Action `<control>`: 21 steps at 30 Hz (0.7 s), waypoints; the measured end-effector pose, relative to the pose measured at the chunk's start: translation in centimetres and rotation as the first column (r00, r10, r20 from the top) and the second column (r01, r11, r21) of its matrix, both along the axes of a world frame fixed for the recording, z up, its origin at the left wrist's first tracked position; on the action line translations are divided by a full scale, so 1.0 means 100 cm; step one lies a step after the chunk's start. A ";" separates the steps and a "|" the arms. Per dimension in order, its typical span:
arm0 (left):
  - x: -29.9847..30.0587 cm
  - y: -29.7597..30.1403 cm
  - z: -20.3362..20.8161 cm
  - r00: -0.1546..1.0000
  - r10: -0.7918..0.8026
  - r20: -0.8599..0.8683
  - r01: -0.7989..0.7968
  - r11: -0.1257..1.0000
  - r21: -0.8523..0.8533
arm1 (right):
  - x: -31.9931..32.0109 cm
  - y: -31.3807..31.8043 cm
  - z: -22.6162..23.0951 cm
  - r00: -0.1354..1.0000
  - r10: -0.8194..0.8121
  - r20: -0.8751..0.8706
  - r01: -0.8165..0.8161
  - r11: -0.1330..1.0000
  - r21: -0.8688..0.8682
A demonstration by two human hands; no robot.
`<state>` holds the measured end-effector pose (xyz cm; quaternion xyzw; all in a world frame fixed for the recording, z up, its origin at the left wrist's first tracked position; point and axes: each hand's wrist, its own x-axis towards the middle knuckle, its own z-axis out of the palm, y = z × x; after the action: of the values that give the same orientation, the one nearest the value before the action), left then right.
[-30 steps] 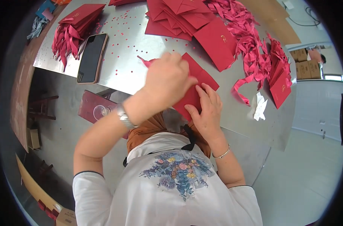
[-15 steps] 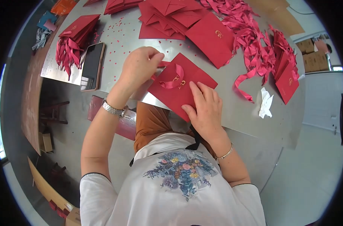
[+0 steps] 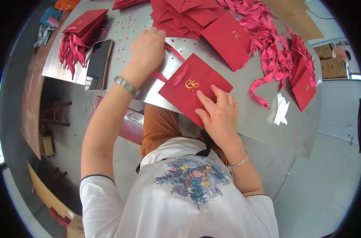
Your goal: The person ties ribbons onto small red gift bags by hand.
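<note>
left hand (image 3: 148, 45): fingers curled, pink-red ribbon (image 3: 174, 51) strands run from the bag in under it; fingertips hidden, cannot tell if it pinches. right hand (image 3: 219, 109): fingers spread, laid over the lower right part of the red bag (image 3: 196, 77), thumb near its lower edge. bag lies flat, turned at an angle, at the near edge of the metal table (image 3: 264, 125), gold print face up. just beyond: pile of red bags (image 3: 182, 20), with one gold-printed bag (image 3: 230, 41) at its right. right of that, heap of ribbons (image 3: 264, 43), then bundle of ribboned bags (image 3: 302, 77); crumpled white paper (image 3: 281, 109) near it. left: dark-screened phone (image 3: 98, 64) by another ribboned bundle (image 3: 84, 24). small red bits (image 3: 127, 28) scattered on the tabletop.
</note>
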<state>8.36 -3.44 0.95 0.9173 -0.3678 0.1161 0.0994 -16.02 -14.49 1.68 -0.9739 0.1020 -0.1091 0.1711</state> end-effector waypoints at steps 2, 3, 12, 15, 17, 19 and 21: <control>0.005 0.002 0.004 0.998 0.005 -0.056 -0.003 0.999 0.034 | 0.000 0.000 0.000 1.000 0.004 -0.003 -0.004 1.000 -0.003; 0.002 0.003 0.004 0.998 0.004 -0.057 -0.002 0.999 0.033 | -0.001 -0.001 -0.001 1.000 0.001 -0.003 -0.001 1.000 -0.002; -0.054 0.061 0.009 0.907 -0.326 -0.268 0.281 0.940 -0.191 | -0.001 0.000 0.004 0.999 -0.001 -0.041 0.000 0.999 -0.033; -0.050 0.063 0.003 0.900 -0.358 -0.250 0.293 0.920 -0.261 | 0.007 0.005 0.018 0.997 0.074 -0.023 -0.076 0.993 -0.090; -0.048 0.061 0.001 0.906 -0.335 -0.259 0.276 0.931 -0.241 | 0.015 0.006 0.013 0.977 0.209 0.050 -0.207 0.977 -0.050; -0.043 0.059 -0.001 0.916 -0.315 -0.249 0.255 0.935 -0.245 | 0.014 0.003 -0.006 0.960 0.279 0.004 -0.279 0.960 -0.009; -0.039 0.059 -0.003 0.925 -0.288 -0.247 0.229 0.943 -0.243 | 0.012 0.005 -0.011 0.961 0.274 0.032 -0.274 0.962 -0.009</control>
<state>4.46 2.43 0.61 0.8520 -0.4539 0.0094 0.2607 -14.80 -14.01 0.62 -0.9771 -0.0369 -0.1006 0.1837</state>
